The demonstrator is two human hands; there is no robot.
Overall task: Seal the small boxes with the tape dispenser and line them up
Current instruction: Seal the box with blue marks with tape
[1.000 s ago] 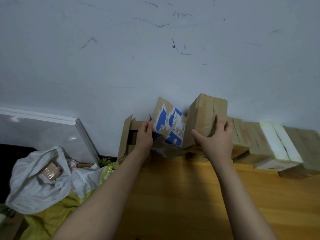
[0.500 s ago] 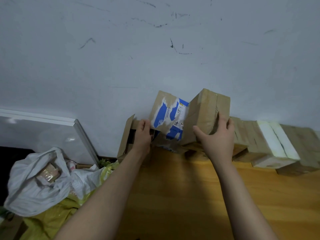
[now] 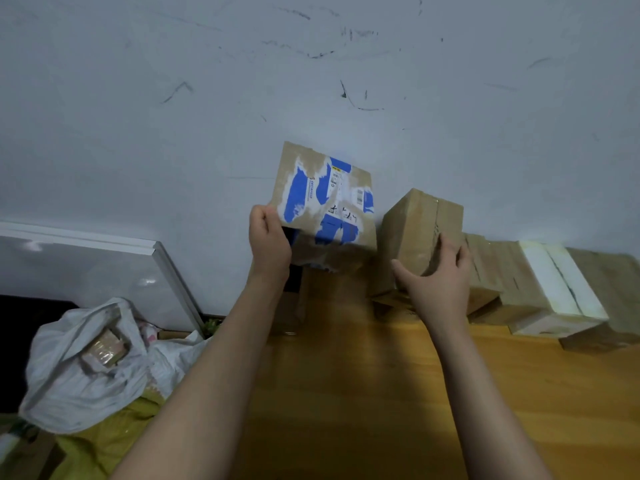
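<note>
Holding the blue-labelled box (image 3: pixel 323 206) clear of the tabletop (image 3: pixel 346 393), just left of the plain box (image 3: pixel 415 226), the left grip (image 3: pixel 270 245) pinches its lower corner, probably freeing it for taping. The right grip (image 3: pixel 438 277) curls round the plain box, steadying it.

A labelled box (image 3: pixel 325 206) — brown card, torn blue-and-white print — is held raised and tilted. Just beside it a plain box (image 3: pixel 414 237) is tipped on edge, against a row of taped boxes (image 3: pixel 502 271).
</note>
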